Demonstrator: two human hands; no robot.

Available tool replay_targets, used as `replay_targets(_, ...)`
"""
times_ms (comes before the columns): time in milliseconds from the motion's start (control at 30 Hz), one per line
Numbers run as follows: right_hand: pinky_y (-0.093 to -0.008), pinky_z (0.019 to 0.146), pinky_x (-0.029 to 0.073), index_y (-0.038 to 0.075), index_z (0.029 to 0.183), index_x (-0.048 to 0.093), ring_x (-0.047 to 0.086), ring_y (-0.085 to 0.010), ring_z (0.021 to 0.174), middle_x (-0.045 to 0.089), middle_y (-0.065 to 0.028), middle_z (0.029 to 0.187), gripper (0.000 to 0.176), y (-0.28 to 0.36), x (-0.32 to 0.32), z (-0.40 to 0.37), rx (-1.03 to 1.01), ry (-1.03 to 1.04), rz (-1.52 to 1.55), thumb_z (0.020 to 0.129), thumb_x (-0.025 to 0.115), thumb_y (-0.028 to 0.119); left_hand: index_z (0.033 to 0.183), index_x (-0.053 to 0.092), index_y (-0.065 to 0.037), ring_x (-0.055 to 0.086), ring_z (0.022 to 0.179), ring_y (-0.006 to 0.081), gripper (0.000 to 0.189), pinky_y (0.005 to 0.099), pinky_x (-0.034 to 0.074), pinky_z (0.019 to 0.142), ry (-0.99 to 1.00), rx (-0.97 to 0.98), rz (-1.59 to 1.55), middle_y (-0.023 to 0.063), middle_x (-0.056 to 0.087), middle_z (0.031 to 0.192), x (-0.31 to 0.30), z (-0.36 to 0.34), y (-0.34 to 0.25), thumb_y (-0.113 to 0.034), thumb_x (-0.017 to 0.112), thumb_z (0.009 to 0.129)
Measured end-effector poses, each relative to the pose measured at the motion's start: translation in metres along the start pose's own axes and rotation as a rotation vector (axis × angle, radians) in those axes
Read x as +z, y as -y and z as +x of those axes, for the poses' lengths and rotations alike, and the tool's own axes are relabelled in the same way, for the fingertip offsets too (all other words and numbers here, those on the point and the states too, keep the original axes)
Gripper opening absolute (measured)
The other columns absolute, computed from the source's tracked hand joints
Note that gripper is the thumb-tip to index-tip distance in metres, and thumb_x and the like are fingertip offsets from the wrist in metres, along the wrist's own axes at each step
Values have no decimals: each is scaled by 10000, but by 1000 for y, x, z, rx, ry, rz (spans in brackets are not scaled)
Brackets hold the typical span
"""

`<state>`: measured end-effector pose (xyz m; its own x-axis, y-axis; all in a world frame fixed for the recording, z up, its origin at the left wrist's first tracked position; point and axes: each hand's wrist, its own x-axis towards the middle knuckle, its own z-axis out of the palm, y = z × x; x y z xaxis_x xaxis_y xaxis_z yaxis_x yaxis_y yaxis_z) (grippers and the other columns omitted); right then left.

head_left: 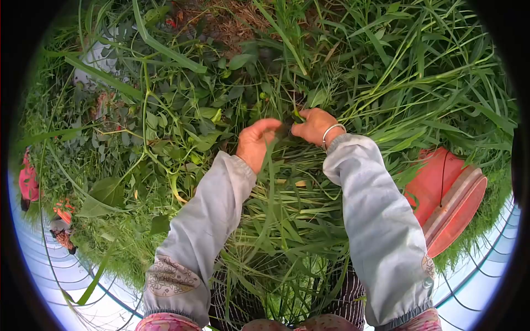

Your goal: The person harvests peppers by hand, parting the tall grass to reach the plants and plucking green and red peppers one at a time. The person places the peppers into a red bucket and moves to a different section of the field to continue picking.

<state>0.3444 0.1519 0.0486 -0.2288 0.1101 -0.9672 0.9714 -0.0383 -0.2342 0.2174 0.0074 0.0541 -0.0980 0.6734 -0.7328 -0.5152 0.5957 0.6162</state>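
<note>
The left hand [258, 142] bends its fingers above the grass; their tips are blurred, so I cannot tell their grip. Beside it, the right hand [317, 127] pinches 1 thin green piece [298, 115], left of 1 red bucket [436, 182].

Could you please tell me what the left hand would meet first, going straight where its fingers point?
The left hand would probably meet the right hand first, though depth between them is unclear.
</note>
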Motion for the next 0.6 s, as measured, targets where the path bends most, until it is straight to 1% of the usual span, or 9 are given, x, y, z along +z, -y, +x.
replay_targets(33,-334,966,412,23,1292,489,533,-307,1141,548,-185,1242,638,-2,1,-3,22,13,-54,749,595,340,998,640,-37,545,858,103,253,257,452,755,-278,-183,239,37,613,957,-4,4,-12,69,474,839)
replay_targets(67,-328,961,415,31,1293,493,546,-307,1124,568,-176,1219,631,-5,5,-2,2,-7,-107,756,592,348,990,636,-36,552,789,100,243,264,467,695,-393,-101,334,36,618,918,-16,7,-13,46,452,854)
replay_targets(100,-327,960,416,30,1293,493,549,-309,1120,571,-180,1213,634,-5,4,-3,4,-7,-75,753,593,348,1001,641,-48,573,806,117,256,268,476,716,-451,41,381,50,625,886,-30,15,-3,25,440,861)
replay_targets(167,-327,959,417,27,1293,491,554,-313,1111,577,-188,1200,640,-5,2,-8,7,-6,-6,749,595,349,1049,634,-23,614,889,199,266,304,487,774,-431,-153,508,121,653,942,-38,27,16,-13,448,859)
replay_targets(267,-321,945,419,-5,1276,494,563,-306,1103,586,-208,1178,650,-13,7,-13,-15,-59,85,730,632,320,1068,622,11,605,966,327,275,353,467,858,-433,-80,977,216,636,1033,-29,40,22,-97,489,853)
replay_targets(367,-320,940,423,-15,1261,502,567,-308,1095,581,-218,1178,652,-18,10,-21,-50,-73,41,715,639,314,1071,608,41,581,984,378,300,365,460,877,-370,-80,963,246,620,1042,-45,71,49,-118,473,855)
replay_targets(400,-320,933,428,-23,1243,514,574,-313,1081,584,-226,1166,646,-19,10,-24,-51,-88,62,707,643,314,1094,599,38,600,957,352,311,381,480,826,-350,-181,1031,245,626,1020,-45,80,48,-110,479,848)
replay_targets(533,-360,901,449,54,1236,548,593,-330,1017,624,-198,1086,585,-31,19,-33,-46,-82,82,736,616,351,1021,600,2,607,850,281,256,385,484,739,-338,-478,551,171,634,895,-49,83,41,-160,521,839)
replay_targets(600,-360,896,451,59,1236,549,596,-327,1012,626,-194,1083,582,-38,23,-39,-28,-79,81,735,619,348,985,601,-16,610,797,246,233,388,485,695,-322,-621,302,133,638,833,-47,83,31,-185,542,835)
